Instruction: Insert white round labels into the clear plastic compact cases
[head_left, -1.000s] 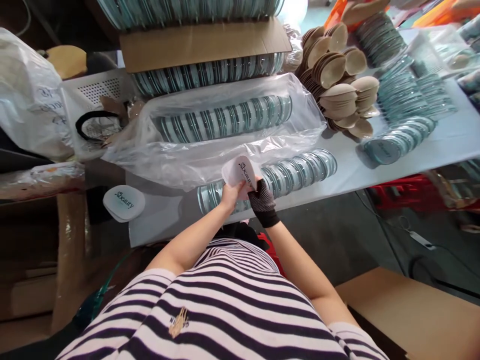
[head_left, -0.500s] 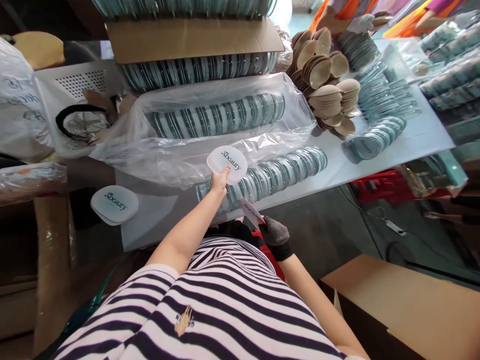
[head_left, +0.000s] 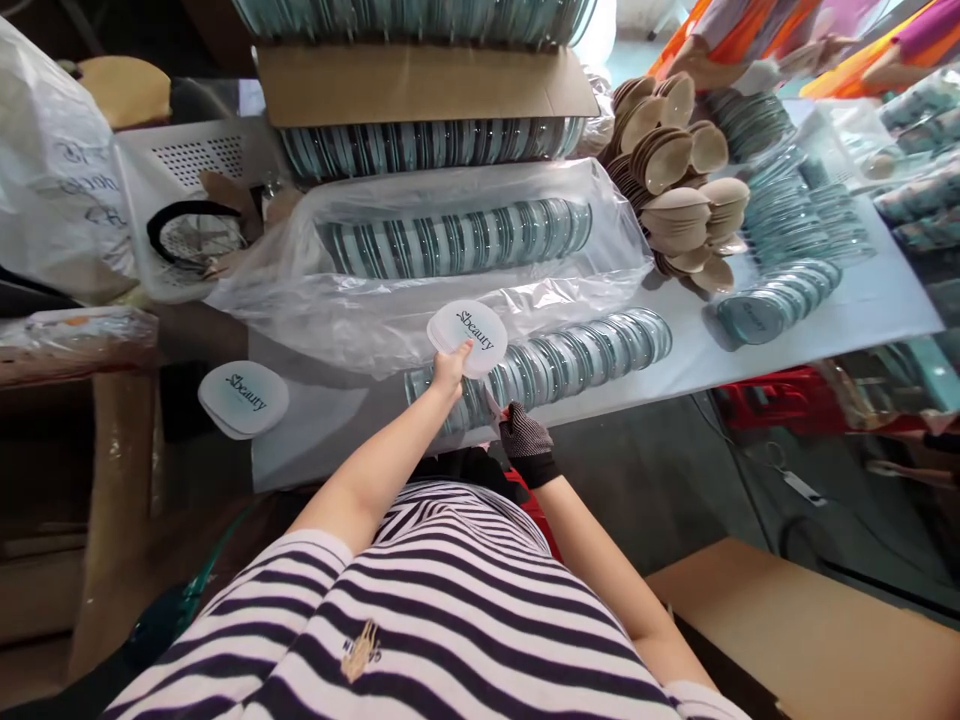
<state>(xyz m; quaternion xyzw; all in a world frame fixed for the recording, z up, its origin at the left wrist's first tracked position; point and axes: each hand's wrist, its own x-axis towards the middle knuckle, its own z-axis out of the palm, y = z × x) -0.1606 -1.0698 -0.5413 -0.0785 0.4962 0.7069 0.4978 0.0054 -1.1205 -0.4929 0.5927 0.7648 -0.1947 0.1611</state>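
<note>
My left hand (head_left: 450,370), bare, pinches a small stack of white rounded cards (head_left: 466,325) printed with "beauty", its thumb on top. In a dark knit glove, my right hand (head_left: 526,432) has its fingers closed on a single card (head_left: 493,402), seen nearly edge-on and partly hidden. Both hands are over the near side of a row of clear round plastic containers (head_left: 592,350), lying on their sides with pale discs between them. More of the printed cards (head_left: 244,400) lie in a pile at the table's left corner.
Behind the row, an open plastic bag (head_left: 300,310) holds another row of containers (head_left: 457,238). Stacked tan oval pieces (head_left: 667,160) and more clear containers (head_left: 780,300) stand to the right. A white perforated basket (head_left: 135,230) is at left, a cardboard box (head_left: 810,620) at lower right. Co-workers stand beyond.
My right hand has moved left and up, bringing its card to the row beside my left hand; that card now shows less of its face. The whole view has shifted slightly.
</note>
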